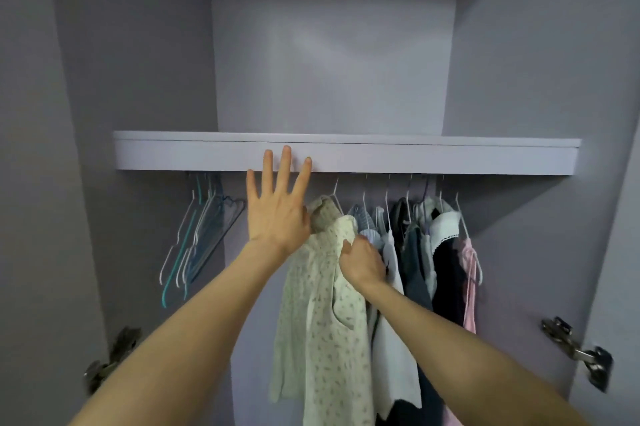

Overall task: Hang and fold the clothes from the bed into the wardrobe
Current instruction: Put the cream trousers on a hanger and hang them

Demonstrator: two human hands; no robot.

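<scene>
A pale floral garment (pixel 322 314) hangs on a white hanger under the wardrobe shelf (pixel 415 157), leftmost of the hung clothes. My left hand (pixel 277 207) is raised with fingers spread straight, its fingertips over the shelf's front edge, its palm side beside the garment's collar. My right hand (pixel 362 263) grips the garment's right shoulder, fingers curled into the fabric. To the right hang several more clothes (pixel 433 252): light blue, dark, white-collared and pink pieces. The rail itself is hidden behind the shelf front.
A bunch of bare hangers (pixel 197 238), white, teal and grey, hangs at the left of the rail. Open wardrobe doors flank the view, with metal hinges at lower left (pixel 114 356) and lower right (pixel 575 349). Above the shelf is a bare compartment (pixel 332 62).
</scene>
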